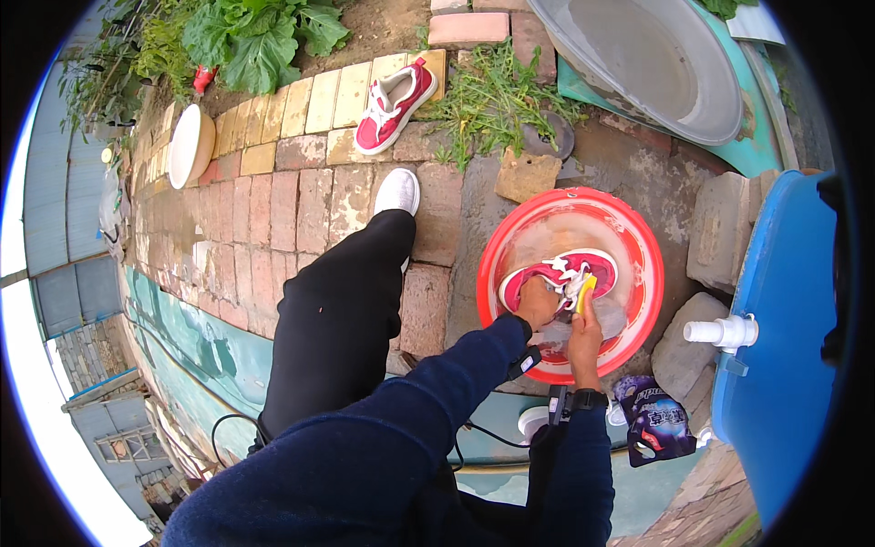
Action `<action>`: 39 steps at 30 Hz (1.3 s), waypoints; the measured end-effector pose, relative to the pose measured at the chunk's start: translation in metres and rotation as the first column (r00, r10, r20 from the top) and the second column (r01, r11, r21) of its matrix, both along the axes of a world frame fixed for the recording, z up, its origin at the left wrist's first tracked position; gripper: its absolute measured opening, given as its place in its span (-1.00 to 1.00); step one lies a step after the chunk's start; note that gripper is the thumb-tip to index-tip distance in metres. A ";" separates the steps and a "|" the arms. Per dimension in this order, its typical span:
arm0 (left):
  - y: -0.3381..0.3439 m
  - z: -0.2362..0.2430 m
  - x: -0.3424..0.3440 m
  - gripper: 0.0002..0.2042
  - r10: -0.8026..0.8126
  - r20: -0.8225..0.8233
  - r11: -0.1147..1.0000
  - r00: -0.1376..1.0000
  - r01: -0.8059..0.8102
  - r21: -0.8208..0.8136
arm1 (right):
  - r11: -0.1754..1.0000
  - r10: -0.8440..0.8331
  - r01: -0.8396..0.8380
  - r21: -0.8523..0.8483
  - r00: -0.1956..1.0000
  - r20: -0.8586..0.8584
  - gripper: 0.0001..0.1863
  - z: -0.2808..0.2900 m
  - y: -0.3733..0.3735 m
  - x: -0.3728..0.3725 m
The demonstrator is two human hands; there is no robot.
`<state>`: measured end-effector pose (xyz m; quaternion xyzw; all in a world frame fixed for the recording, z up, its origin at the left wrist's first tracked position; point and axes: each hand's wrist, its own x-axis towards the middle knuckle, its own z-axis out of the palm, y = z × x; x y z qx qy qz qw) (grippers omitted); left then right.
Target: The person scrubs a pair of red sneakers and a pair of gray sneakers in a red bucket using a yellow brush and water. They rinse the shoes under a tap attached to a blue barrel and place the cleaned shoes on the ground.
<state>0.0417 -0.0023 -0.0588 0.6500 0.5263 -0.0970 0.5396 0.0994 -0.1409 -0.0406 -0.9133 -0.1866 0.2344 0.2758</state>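
A red sneaker [550, 273] with white laces and a white sole rests in the red basin [650, 266], which holds some cloudy water. My left hand [538, 303] is closed on the sneaker, its fingers reaching in at the ankle opening. Pressed against the laces is a small flat yellow object [587, 290], perhaps a brush or sponge, held in my right hand [584, 343]. Its working side is hidden. The matching red sneaker [396, 107] stands apart on the bricks, ahead and to the left.
A blue tank [775, 319] with a white tap [722, 333] stands right. Beside it are a dark purple bag [653, 421] and stones [684, 344]. A large grey tub [720, 87] lies far right; a pale basin [190, 146] sits far left. Pulled weeds [497, 100] lie ahead.
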 end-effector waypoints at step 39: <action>-0.006 0.011 -0.011 -0.74 0.074 0.155 0.988 0.985 -0.052 -0.143 | 0.963 -0.261 0.269 -0.014 0.919 -0.295 -0.38 0.006 -0.002 0.004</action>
